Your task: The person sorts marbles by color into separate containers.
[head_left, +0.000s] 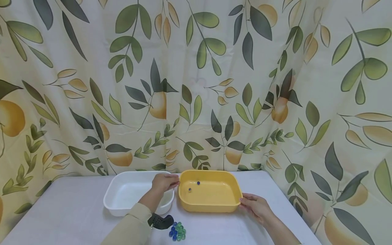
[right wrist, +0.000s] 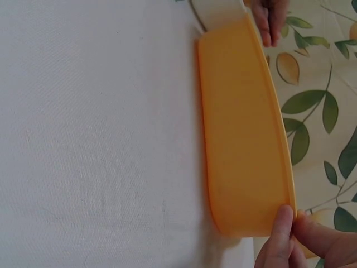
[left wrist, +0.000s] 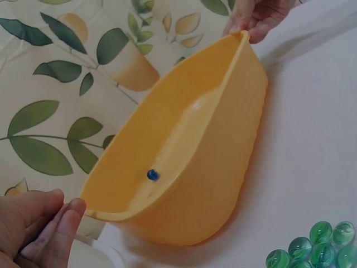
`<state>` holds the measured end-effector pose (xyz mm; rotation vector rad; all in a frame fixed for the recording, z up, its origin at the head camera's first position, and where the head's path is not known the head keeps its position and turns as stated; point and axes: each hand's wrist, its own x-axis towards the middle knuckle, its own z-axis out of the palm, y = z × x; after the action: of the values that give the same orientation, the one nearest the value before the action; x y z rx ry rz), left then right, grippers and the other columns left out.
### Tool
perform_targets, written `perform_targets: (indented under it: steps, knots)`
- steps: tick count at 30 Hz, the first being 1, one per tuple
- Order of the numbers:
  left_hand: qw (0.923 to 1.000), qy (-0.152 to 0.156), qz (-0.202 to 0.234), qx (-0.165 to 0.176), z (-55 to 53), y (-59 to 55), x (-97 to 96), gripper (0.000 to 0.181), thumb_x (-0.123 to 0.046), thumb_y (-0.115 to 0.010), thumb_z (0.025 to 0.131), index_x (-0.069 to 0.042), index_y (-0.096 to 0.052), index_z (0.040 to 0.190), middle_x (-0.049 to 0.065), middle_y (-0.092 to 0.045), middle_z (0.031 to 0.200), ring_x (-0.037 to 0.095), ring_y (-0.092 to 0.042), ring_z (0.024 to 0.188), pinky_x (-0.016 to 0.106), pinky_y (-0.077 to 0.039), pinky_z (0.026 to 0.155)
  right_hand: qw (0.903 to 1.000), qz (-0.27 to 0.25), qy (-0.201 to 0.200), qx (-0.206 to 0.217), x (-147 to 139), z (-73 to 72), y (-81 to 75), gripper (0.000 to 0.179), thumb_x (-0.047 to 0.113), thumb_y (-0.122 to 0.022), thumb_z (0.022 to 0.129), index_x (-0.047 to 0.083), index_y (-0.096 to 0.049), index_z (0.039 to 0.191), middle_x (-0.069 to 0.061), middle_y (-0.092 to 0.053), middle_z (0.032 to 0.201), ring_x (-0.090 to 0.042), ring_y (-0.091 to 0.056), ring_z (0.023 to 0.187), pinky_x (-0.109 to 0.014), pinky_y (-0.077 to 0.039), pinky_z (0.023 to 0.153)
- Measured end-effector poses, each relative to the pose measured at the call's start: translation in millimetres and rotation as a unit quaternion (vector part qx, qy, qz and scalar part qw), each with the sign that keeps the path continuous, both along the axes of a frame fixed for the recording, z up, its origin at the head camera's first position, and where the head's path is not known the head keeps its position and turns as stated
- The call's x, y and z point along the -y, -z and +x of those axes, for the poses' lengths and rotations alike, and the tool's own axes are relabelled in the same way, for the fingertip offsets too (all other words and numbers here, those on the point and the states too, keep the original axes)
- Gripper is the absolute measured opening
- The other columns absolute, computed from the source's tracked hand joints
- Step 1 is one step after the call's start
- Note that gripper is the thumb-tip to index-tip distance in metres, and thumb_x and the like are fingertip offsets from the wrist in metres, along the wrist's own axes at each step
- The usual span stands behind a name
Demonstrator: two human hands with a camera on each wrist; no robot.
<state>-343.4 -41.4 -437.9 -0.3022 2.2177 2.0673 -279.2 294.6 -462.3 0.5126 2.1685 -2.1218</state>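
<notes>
A yellow rectangular basin [head_left: 211, 208] stands on the table between both hands. My left hand [head_left: 165, 182] pinches its left rim with thumb and fingertips. At the opposite end, my right hand [head_left: 257, 207] grips the right rim; in the right wrist view its thumb and fingers [right wrist: 279, 231] lie on either side of the edge. Inside the basin, toward its left end, are two small marbles: a dark blue marble [head_left: 198, 183] and a paler one [head_left: 190, 189]. Blue and green marbles [head_left: 177, 231] lie clustered on the table in front of the basin.
A white basin [head_left: 117, 212] stands left of the yellow one, partly hidden behind my left forearm. The white-covered table [head_left: 73, 211] ends at a leaf-and-fruit patterned curtain [head_left: 196, 102]. A black strap [head_left: 160, 221] is around my left wrist.
</notes>
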Motion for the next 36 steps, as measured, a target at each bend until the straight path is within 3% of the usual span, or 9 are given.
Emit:
perform_targets:
  steps: [16,25,36]
  knots:
    - [0.9994,0.018,0.027,-0.004,10.4,-3.1,3.1,0.022,0.001,-0.072,0.086,0.011,-0.07,0.105,0.019,-0.074,0.09,0.018,-0.073,0.075,0.025,-0.06,0.07,1.0,0.0,-0.004,-0.002,1,1.2,-1.1,0.05,-0.003,-0.063,0.092,-0.019,-0.042,0.135,-0.024,-0.065,0.11,-0.021,-0.071,0.084,-0.034,-0.059,0.081]
    - [0.9997,0.018,0.01,0.008,13.5,-2.1,0.8,0.023,-0.004,-0.07,0.089,0.009,-0.069,0.109,0.019,-0.074,0.096,0.022,-0.074,0.083,0.028,-0.06,0.074,1.0,0.0,-0.001,0.002,2,1.3,-1.6,0.051,-0.003,-0.063,0.092,-0.018,-0.042,0.136,-0.025,-0.066,0.111,-0.02,-0.071,0.084,-0.035,-0.059,0.082]
    - [0.9991,0.035,0.024,-0.001,18.6,1.3,6.3,0.025,-0.007,-0.069,0.09,0.01,-0.068,0.108,0.015,-0.075,0.087,0.021,-0.074,0.081,0.026,-0.059,0.072,0.9998,0.002,-0.007,-0.017,3,2.6,-3.1,0.051,-0.006,-0.063,0.091,-0.022,-0.041,0.134,-0.022,-0.068,0.106,-0.019,-0.071,0.083,-0.033,-0.059,0.08]
